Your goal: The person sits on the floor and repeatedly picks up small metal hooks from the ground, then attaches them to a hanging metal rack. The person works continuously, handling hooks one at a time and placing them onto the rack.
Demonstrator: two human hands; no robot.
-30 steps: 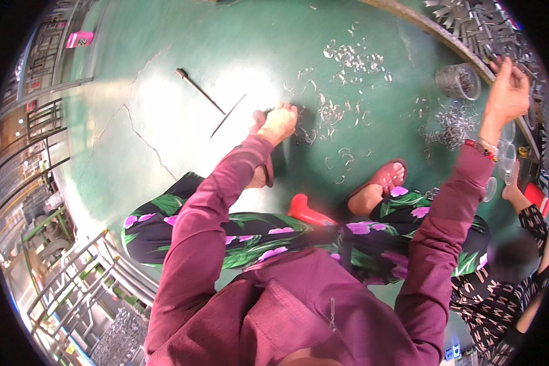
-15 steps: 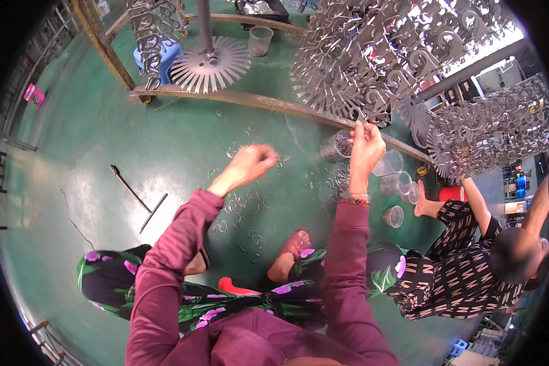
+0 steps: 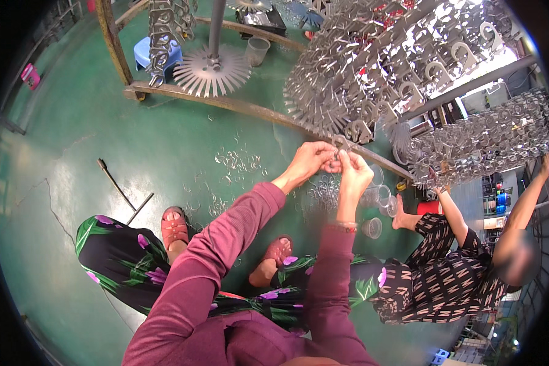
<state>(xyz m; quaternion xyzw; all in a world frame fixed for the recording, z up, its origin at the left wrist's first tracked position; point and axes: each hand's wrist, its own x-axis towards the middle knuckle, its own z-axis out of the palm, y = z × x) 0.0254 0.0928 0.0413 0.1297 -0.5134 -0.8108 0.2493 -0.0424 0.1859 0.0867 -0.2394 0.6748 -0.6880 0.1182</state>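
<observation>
In front of the hanging rack my two hands meet, fingertips almost touching. My right hand (image 3: 354,180) is closed in a pinch around the base of a small grey metal hook piece (image 3: 340,143), which points up above the fingers. My left hand (image 3: 310,161) comes in from the left, also pinched against the hook's lower end; whatever lies between its fingers is too small to make out. Just beyond rises a dense cluster of similar metal hooks (image 3: 372,73) on a rack. Thin metal rings or clips (image 3: 238,161) lie scattered on the green floor, with a denser pile (image 3: 325,190) below my hands.
A rusty frame bar (image 3: 226,105) crosses ahead, beside a slotted metal disc (image 3: 211,70) on a post. Clear plastic tubs (image 3: 372,228) stand at the right, near a seated co-worker (image 3: 445,268) reaching toward another rack. A T-shaped tool (image 3: 125,192) lies on the floor at left.
My left hand has moved right to meet my right hand, which has come slightly down and left from the rack. The view has shifted a little.
</observation>
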